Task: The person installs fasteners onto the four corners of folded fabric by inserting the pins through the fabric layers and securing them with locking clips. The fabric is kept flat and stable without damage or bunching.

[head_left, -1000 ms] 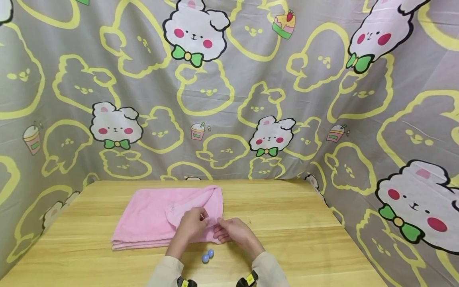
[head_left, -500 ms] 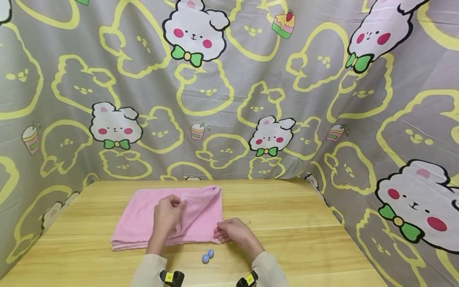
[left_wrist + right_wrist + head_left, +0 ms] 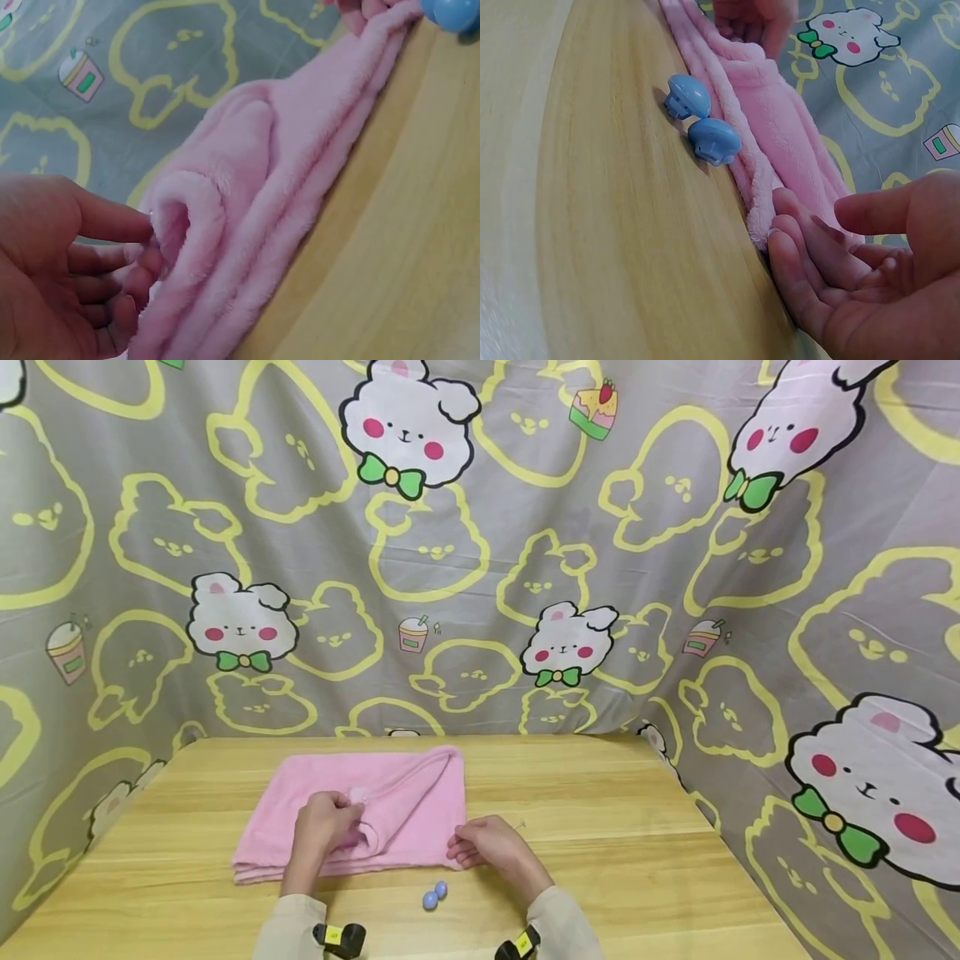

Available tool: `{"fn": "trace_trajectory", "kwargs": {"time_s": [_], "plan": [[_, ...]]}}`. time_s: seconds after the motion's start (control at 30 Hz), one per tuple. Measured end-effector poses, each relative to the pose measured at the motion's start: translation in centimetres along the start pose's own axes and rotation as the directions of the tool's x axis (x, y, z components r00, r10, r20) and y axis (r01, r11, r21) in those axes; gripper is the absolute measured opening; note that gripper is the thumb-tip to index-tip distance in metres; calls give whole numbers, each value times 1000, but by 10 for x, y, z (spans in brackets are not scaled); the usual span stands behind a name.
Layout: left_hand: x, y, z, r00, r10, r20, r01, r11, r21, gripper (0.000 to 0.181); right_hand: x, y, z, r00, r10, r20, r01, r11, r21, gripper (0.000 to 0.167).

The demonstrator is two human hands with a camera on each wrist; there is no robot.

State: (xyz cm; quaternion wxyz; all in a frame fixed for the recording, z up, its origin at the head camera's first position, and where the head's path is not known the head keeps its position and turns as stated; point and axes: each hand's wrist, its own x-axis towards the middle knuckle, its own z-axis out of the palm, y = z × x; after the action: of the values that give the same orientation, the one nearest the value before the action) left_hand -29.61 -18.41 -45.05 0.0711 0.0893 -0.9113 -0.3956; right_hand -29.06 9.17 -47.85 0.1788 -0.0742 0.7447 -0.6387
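A folded pink plush towel [image 3: 292,814] lies on the table with its top layer's corner turned back toward the left. My left hand [image 3: 322,827] pinches that turned-back corner between thumb and fingers, and the layer rolls into a loop beside the fingertips in the left wrist view. My right hand [image 3: 491,847] rests at the towel's near right corner. In the right wrist view its fingertips [image 3: 784,240] touch the towel's edge, while the thumb stands apart from them. Two small blue round-capped clips [image 3: 714,140] lie on the wood just in front of the towel.
The wooden table [image 3: 615,843] stretches beyond the towel on both sides. A grey curtain [image 3: 465,560] with rabbit and yellow outline prints hangs along the back and sides. Black devices with yellow labels [image 3: 337,937] are strapped at both wrists.
My left hand has moved left and then a little nearer, drawing the towel's corner from beside the right hand across the top. The right hand and the blue clips have stayed in place.
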Motion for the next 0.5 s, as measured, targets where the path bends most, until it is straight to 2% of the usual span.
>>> {"fn": "trace_trajectory", "kwargs": {"time_s": [0.17, 0.5], "plan": [[0, -3, 3, 999, -12, 37, 13, 1000, -22, 23, 1, 0, -1, 1000, -4, -2, 4, 1000, -16, 31], [1, -3, 5, 1000, 0, -9, 0, 1000, -2, 23, 2, 2, -1, 1000, -5, 3, 5, 1000, -23, 31]]}}
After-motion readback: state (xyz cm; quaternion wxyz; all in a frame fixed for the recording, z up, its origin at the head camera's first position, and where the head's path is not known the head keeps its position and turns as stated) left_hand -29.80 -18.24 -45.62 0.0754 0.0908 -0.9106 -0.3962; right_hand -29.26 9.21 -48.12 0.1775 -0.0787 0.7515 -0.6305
